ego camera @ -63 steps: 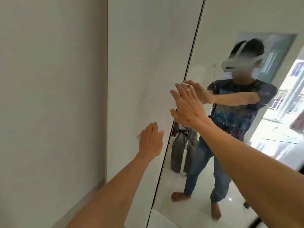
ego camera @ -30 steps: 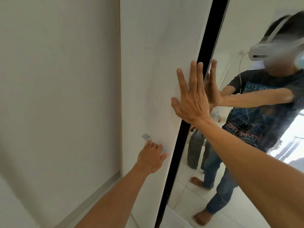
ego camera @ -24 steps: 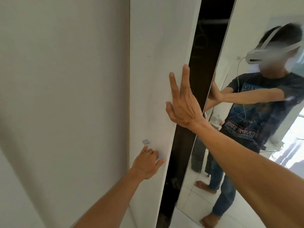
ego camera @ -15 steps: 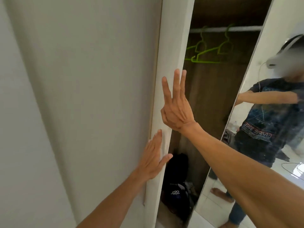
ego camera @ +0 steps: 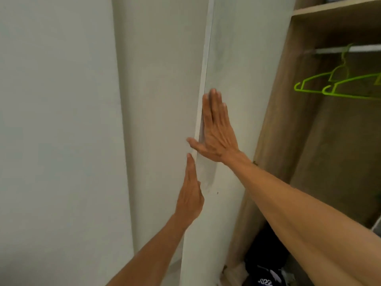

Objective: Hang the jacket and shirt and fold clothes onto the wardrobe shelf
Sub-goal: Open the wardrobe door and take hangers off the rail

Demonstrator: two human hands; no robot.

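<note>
White and smooth, the tall sliding wardrobe door (ego camera: 237,48) takes both hands flat. The right hand (ego camera: 216,133) lies on its face by the left edge, fingers straight, thumb spread across that edge. The left hand (ego camera: 190,195), just below, presses the same edge with straight fingers, gripping nothing. Flat palms suit a panel with no handle (none shows here, at least).

Right of the door, the brown wooden wardrobe (ego camera: 278,120) stands open. It holds lime-green plastic hangers (ego camera: 334,83) on a pale rail (ego camera: 362,48), a wooden shelf (ego camera: 338,6) at the top and a dark bag (ego camera: 266,263) on its floor. The jacket, shirt and clothes are out of view. Only the right forearm crosses the opening.
</note>
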